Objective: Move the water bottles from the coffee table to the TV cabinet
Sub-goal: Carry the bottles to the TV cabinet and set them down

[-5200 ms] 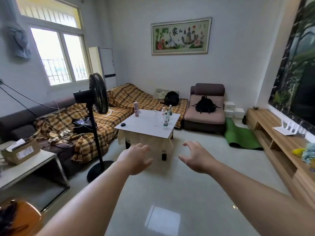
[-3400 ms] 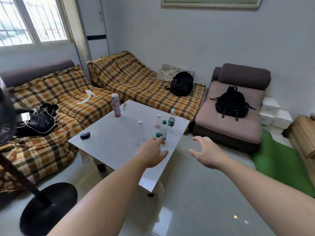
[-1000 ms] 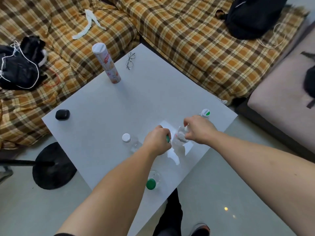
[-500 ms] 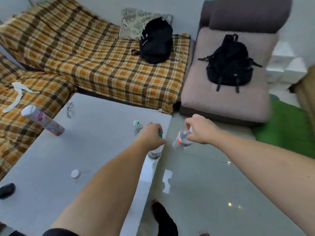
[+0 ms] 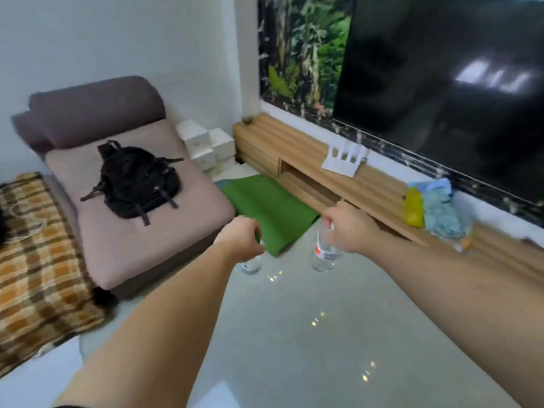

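Note:
My left hand (image 5: 240,238) is shut around the top of a clear water bottle (image 5: 251,265); only the bottle's lower end shows below my fist. My right hand (image 5: 350,228) grips a second clear bottle with a red-and-white label (image 5: 323,256) by its neck, and it hangs above the floor. Both hands are held out over the tiled floor, short of the long wooden TV cabinet (image 5: 300,151) that runs along the right wall under the dark TV (image 5: 447,83). A corner of the white coffee table (image 5: 35,378) shows at the lower left.
On the cabinet top lie a white router (image 5: 343,160) and a heap of yellow and blue cloths (image 5: 432,209). A green mat (image 5: 265,204) lies on the floor before the cabinet. A mauve seat with a black backpack (image 5: 135,181) and white boxes (image 5: 206,145) stand to the left.
Since half a second ago I have turned right from the coffee table toward the TV cabinet. Both bottles have left the table and travel with my hands.

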